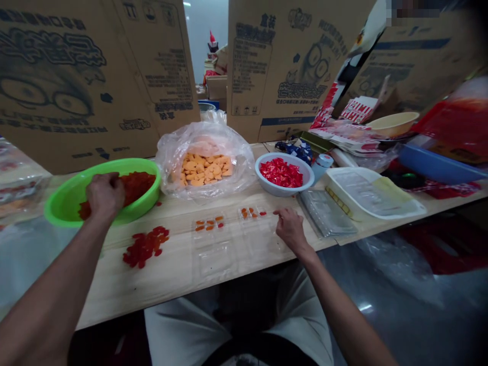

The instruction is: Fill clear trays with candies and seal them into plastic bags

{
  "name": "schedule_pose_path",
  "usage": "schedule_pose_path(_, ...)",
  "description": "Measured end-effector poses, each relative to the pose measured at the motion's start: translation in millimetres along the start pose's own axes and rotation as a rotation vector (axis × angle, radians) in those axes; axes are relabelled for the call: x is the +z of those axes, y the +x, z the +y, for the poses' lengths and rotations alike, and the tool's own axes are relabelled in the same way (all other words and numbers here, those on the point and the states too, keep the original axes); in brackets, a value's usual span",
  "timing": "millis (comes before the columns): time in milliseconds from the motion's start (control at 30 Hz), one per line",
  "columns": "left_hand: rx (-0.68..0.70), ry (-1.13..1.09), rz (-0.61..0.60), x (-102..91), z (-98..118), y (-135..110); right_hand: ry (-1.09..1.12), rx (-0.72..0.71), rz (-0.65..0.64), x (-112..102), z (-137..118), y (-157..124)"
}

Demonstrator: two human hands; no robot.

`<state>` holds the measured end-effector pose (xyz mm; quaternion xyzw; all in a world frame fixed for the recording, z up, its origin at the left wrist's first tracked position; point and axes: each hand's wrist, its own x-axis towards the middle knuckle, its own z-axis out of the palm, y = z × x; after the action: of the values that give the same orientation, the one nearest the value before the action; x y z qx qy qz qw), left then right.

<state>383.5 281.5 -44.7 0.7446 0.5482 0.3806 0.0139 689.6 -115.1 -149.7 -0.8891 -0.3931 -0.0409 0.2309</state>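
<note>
L hand [107,195] is down in the green bowl [63,203] at the left of the frame, fingers bent into the red-orange pieces [139,184]; tips are hidden, so can't tell if they've got hold of any. R hand [292,229], right of centre, has its index stretched out & the others curled, just beside the last red bit in the right clear tray [259,236]; can't tell if anything's pinched there tbh. Both trays are mid-frame, w/ orange & red bits in the top cells of that one and the left clear tray [213,256]. Imo for the L hand: go in shallow, pinch w/ fingertips & shake off stragglers b4 clearing the rim, bc the pieces look like they'd cling. There's a loose red pile [147,246] on the table [114,300] btw bowl & trays, lower left of centre, so prob best to keep that forearm up & not drag thru it. For the R hand, light touch only: thin plastic like that would prob skid if leaned on, so maybe steady the edge w/ a spare finger & nudge bits flat, 1 at a time.
</note>
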Motion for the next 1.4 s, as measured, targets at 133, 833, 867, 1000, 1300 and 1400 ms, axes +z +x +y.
schedule_pose_path(133, 0.128, -0.419, -0.304, 30.0, 85, -77, 0.065, 0.080, 0.019, 9, 18, -13)
schedule_pose_path(833, 0.659, -0.136, -0.866, 119.7, 243, -204, 0.106, 0.024, 0.037, 30, 9, -30)
schedule_pose_path(867, 0.677, -0.115, -0.879, 119.9, 244, -204, 0.102, 0.025, 0.038, 29, 8, -30)
schedule_pose_path(1000, 0.704, -0.056, -0.893, 123.1, 252, -207, 0.091, 0.026, 0.040, 29, 6, -31)
schedule_pose_path(1300, 0.572, -0.127, -0.854, 93.9, 244, -210, 0.114, 0.020, 0.054, 32, 11, -36)
schedule_pose_path(1400, 0.506, -0.173, -0.823, 72.8, 217, -204, 0.153, 0.001, 0.077, 31, 17, -32)
